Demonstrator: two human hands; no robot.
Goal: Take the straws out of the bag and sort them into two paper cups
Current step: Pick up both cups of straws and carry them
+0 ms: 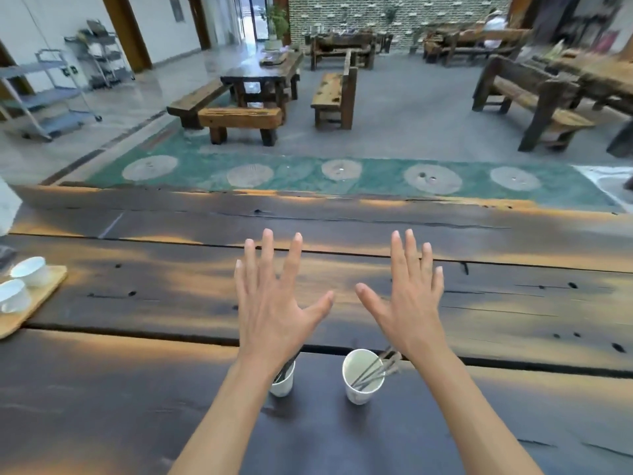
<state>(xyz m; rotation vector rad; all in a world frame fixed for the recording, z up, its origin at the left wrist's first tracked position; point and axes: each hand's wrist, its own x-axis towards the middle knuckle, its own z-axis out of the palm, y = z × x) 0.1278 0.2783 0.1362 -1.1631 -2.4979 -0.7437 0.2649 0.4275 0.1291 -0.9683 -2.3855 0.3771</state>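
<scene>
**Head view: both hands spread flat above two filled cups**

Head camera is showing the left hand point(274, 303) and the right hand point(411, 303) hovering palm-down over the dark, knotted plank table point(513, 303), fingers straight and fanned, gripping nothing. Both small white paper cups are standing nearer the person than the hands are, tucked under the wrists: the left paper cup point(283, 382) is sitting half hidden beneath the left forearm, the right paper cup point(362, 377) is standing just inside the right wrist.

Thin dark straws point(373, 370) are leaning out of the right cup, their long axes slanting up and to the right toward the right wrist; a few dark straws in the left cup point(286, 368) are tilting the same way (their count is too small to tell). No bag is showing anywhere.

Judging by this, the sorting is looking finished, so any coming move would be a pull-back toward the body, each hand being nearest its own cup. Paper walls are looking light and tippable.
</scene>
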